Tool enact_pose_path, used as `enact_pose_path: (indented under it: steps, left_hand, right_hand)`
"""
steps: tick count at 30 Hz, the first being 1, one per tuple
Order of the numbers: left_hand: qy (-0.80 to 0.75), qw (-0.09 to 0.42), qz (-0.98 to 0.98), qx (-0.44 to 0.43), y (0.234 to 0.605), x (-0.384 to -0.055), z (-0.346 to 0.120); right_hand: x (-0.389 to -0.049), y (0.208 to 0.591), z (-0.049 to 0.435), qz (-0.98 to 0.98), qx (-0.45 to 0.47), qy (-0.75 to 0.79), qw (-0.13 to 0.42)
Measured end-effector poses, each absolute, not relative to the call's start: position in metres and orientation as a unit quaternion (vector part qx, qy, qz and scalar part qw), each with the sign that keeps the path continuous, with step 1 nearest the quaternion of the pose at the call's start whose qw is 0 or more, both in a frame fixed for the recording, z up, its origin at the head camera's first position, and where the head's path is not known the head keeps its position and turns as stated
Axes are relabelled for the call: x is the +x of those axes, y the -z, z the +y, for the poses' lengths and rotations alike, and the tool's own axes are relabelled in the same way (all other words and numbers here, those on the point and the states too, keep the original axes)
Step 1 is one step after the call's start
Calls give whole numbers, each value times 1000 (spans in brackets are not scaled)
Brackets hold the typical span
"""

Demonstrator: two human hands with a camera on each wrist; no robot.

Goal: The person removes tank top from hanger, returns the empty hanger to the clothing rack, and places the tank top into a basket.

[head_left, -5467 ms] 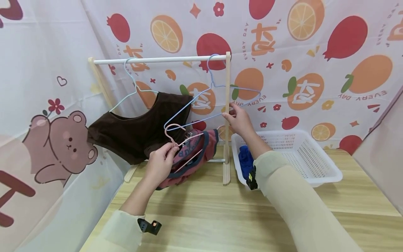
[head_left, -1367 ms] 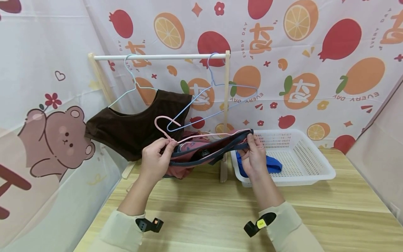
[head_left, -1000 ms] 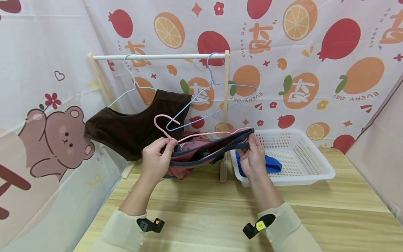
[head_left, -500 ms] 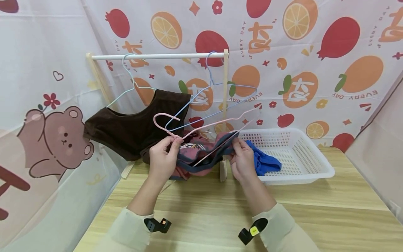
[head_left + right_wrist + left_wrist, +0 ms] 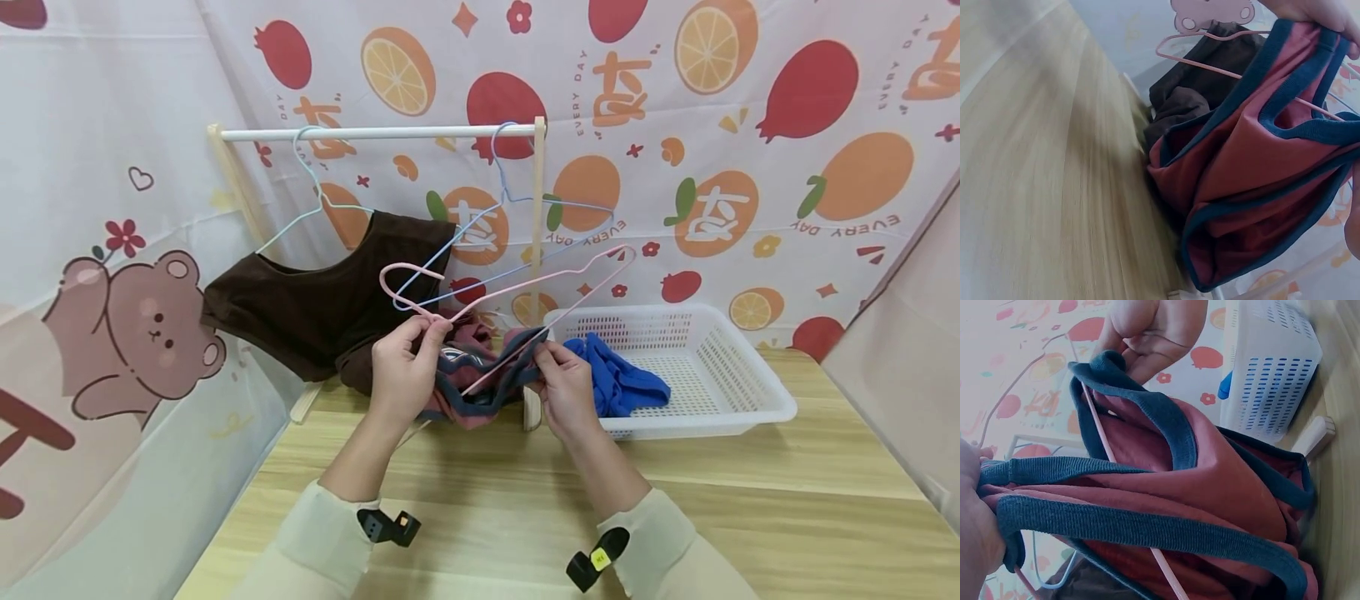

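Observation:
My left hand (image 5: 405, 371) pinches the neck of a pink clothes hanger (image 5: 502, 292), hook upward. In the left wrist view it also grips a shoulder strap of a dusty-red tank top (image 5: 1229, 481) with dark teal trim. My right hand (image 5: 567, 387) pinches the trim on the top's other side, apart from the hanger. The hanger's left part runs inside the top; its right end sticks out bare above the cloth. The top sags in folds beneath both hands, seen in the right wrist view (image 5: 1260, 156) just above the table.
Behind, a rack (image 5: 390, 133) bears a brown top (image 5: 315, 308) on a mint hanger and a bare blue hanger (image 5: 463, 233). A white basket (image 5: 697, 427) with blue cloth (image 5: 626, 387) stands right of it on the wooden table (image 5: 495, 500).
The right hand left the rack post, then held the top's far strap at the hanger's right end. It has moved left and down with the trim, leaving that end bare. The left hand shifted right.

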State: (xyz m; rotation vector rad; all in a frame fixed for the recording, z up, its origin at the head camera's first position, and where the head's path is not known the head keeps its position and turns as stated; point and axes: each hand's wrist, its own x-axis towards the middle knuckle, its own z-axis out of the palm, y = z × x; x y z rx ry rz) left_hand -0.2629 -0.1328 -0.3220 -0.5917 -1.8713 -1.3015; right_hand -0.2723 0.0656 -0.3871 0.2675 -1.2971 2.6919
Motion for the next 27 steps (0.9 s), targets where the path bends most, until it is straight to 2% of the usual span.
enact_pose_path:
  steps: [11,27]
  left_hand:
    - [570,359,-705,-221,323,-267,-120]
    - [624,363,-665,-190,318,-267,-108]
  right_hand:
    - [-271,391,61,-536,80,-836,91]
    - [-265,395,54,-686,89,-719,67]
